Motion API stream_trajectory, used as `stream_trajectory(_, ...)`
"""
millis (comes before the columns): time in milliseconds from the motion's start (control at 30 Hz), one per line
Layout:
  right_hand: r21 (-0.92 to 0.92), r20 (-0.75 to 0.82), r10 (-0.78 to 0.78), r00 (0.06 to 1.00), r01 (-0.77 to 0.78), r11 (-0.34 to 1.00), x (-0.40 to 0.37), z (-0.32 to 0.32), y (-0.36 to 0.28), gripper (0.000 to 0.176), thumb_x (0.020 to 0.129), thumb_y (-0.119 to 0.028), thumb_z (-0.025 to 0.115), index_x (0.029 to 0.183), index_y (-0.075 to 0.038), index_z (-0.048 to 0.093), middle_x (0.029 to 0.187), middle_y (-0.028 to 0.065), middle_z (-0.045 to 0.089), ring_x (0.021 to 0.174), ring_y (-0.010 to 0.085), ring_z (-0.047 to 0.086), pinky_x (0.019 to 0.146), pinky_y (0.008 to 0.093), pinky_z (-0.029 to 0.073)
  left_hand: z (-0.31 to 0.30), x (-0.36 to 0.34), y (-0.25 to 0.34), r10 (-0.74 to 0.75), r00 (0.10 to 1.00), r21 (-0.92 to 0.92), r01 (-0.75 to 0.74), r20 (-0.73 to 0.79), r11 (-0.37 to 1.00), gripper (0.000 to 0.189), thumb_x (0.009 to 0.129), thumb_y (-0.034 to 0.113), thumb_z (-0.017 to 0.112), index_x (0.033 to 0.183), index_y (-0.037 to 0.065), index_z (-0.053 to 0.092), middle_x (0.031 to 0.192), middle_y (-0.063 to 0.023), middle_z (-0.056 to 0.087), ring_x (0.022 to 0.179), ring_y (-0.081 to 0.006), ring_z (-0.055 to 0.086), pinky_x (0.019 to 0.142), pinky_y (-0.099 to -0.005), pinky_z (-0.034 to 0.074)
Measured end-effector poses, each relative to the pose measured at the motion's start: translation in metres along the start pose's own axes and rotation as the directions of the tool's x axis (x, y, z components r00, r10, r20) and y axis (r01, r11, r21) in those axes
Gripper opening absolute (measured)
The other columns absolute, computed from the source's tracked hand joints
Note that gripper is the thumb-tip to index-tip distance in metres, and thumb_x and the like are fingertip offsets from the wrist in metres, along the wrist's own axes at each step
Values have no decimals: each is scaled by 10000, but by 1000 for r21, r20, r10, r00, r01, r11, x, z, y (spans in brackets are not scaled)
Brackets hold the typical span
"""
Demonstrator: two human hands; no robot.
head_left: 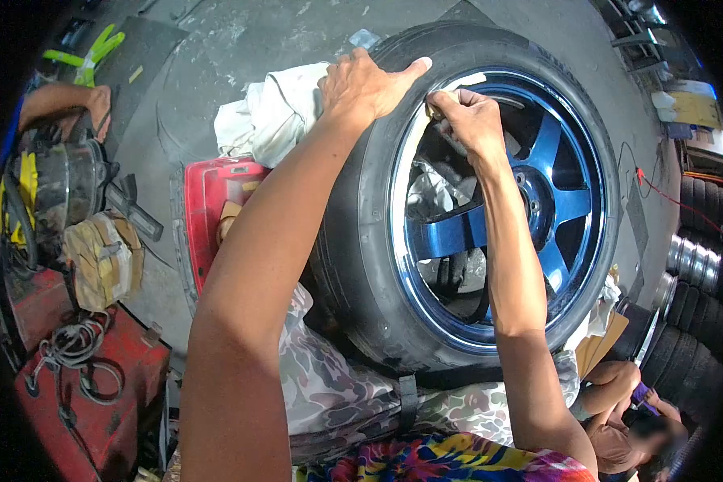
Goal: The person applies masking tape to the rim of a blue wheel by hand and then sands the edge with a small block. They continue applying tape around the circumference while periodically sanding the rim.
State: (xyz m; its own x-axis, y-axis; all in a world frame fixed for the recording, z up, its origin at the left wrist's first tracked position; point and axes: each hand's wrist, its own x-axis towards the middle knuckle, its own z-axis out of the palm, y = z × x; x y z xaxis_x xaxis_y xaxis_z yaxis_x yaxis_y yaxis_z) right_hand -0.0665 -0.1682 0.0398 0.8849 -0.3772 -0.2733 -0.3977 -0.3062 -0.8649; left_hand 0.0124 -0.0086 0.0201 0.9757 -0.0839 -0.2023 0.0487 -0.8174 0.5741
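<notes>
nearest, a tie-dye shirt [426, 459] and camouflage trousers [329, 394] lie below a large tyre [361, 213], which sits just beyond the lap, its outer face turned up toward the head camera. inside it is a blue wheel [446, 235] with broad spokes.

farther out, at the upper left edge of the wheel, the right hand [478, 127] pinches a pale strip [420, 128] narrowly between thumb and fingertips. the strip appears to follow the wheel's lip, downward on the left, with a short end showing just above the fingers; whether it is tape or another material i cannot tell. the left hand [364, 90] is spread wide over the tyre's upper left shoulder, thumb apart, with nothing visible in its grip.

the step in hand looks like setting or adjusting the strip along the lip, with the left hand seemingly steadying the tyre. the next move would call for a light, close pinch that follows the curve, and a tyre kept from rolling.

past the left hand, a white cloth [269, 112] lies just beside the tyre's left edge, by the far end of a red tray [209, 189]. toward the floor's far left, another person's hand [99, 110] shows; stacked tyres [691, 321] line its right edge.
</notes>
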Motion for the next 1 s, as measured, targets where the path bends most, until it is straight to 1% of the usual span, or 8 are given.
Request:
stream_trajectory(67, 7, -27, -17, 999, 17, 1000, 1, 2, 4, 252, 895, -223, 829, 822, 11, 773, 697, 37, 713, 566, 84, 613, 546, 270, 477, -4, 0, 2, -15, 1000, -5, 15, 11, 1000, 1260, 766, 931, 609, 1522, -72, 507, 1500, -278, 576, 1412, -407, 560, 1182, -526, 434)
stream_trajectory(167, 79, 71, -10, 997, 5, 997, -2, -1, 10, 234, 893, -199, 833, 820, 15, 773, 711, 34, 726, 570, 79, 619, 550, 261, 480, -5, 1, 2, -15, 1000, -10, 15, 24, 1000, 1259, 761, 929, 617, 1521, -70, 508, 1503, -277, 575, 1412, -410, 559, 1184, -528, 432)
stream_trajectory(267, 74, -29, -65, 997, 67, 995, 4, 0, 9, 226, 893, -196, 851, 827, 7, 776, 712, 34, 723, 565, 77, 616, 531, 261, 463, -3, 2, 2, -12, 1000, -10, 12, 14, 1000, 1251, 764, 923, 623, 1520, -68, 511, 1502, -274, 577, 1410, -413, 560, 1178, -524, 442)
stream_trajectory(400, 173, 40, -1, 999, -6, 985, -8, 3, 12, 204, 892, -194, 861, 847, -10, 784, 707, 34, 718, 556, 68, 602, 517, 244, 436, -5, 1, 3, -9, 1000, -1, 9, -1, 1000, 1248, 765, 921, 628, 1514, -71, 517, 1503, -272, 577, 1410, -411, 561, 1170, -516, 452)
stream_trajectory(533, 135, -11, 39, 999, -37, 990, -4, 3, 8, 191, 890, -171, 860, 845, -5, 778, 699, 33, 712, 552, 68, 601, 510, 236, 423, -6, 1, 3, -15, 1000, 3, 15, 22, 1000, 1251, 767, 921, 626, 1508, -81, 518, 1498, -275, 581, 1411, -411, 560, 1161, -524, 460)
stream_trajectory(800, 135, -40, 2, 999, 3, 991, -4, 3, 6, 193, 886, -174, 852, 832, -6, 773, 702, 23, 711, 553, 58, 600, 501, 237, 416, -4, 1, 1, -1, 1000, 15, 1, 6, 1000, 1244, 774, 920, 619, 1507, -81, 518, 1487, -272, 592, 1404, -408, 568, 1155, -529, 466)
stream_trajectory(933, 190, 31, -12, 999, 6, 982, -12, 7, 16, 223, 876, -191, 857, 832, 9, 769, 699, 25, 707, 559, 66, 598, 505, 251, 415, -5, 0, 1, -1, 1000, 3, 1, 6, 1000, 1244, 779, 922, 607, 1512, -79, 514, 1490, -277, 588, 1403, -410, 570, 1158, -530, 464)
stream_trajectory(1000, 164, -10, -13, 1000, 15, 986, -6, 6, 13, 219, 877, -189, 853, 834, 9, 769, 700, 24, 707, 553, 69, 597, 503, 253, 418, -6, 0, 2, 7, 1000, 6, -7, 22, 1000, 1245, 781, 923, 604, 1514, -80, 512, 1493, -279, 584, 1406, -411, 567, 1160, -528, 463)
